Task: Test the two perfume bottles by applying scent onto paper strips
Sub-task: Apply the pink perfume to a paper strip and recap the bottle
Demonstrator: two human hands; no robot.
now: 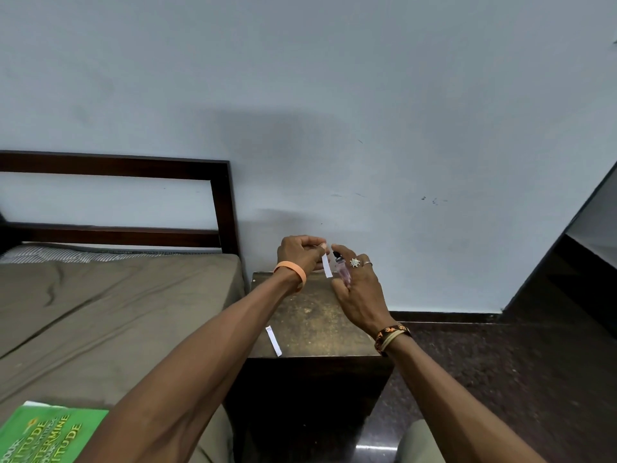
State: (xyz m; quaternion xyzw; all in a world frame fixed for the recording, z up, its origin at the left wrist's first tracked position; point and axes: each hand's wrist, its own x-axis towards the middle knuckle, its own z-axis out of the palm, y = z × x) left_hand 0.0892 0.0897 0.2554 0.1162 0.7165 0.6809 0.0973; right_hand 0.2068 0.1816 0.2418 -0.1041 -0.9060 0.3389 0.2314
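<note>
My left hand (pixel 300 253) pinches the top of a white paper strip (pixel 326 266), which hangs down above the far edge of a small dark wooden table (pixel 320 322). My right hand (pixel 359 289) grips a small clear pinkish perfume bottle (pixel 344 270) with a dark spray top, its index finger resting on the nozzle. The nozzle sits right beside the strip, a finger's width away. A second white paper strip (pixel 273 340) lies flat at the table's near left edge. No other bottle is visible.
A bed (pixel 100 315) with a brown sheet and a dark wooden headboard (pixel 220 202) stands left of the table. A green book (pixel 50 432) lies on the bed's near corner. A pale wall rises behind; dark floor lies to the right.
</note>
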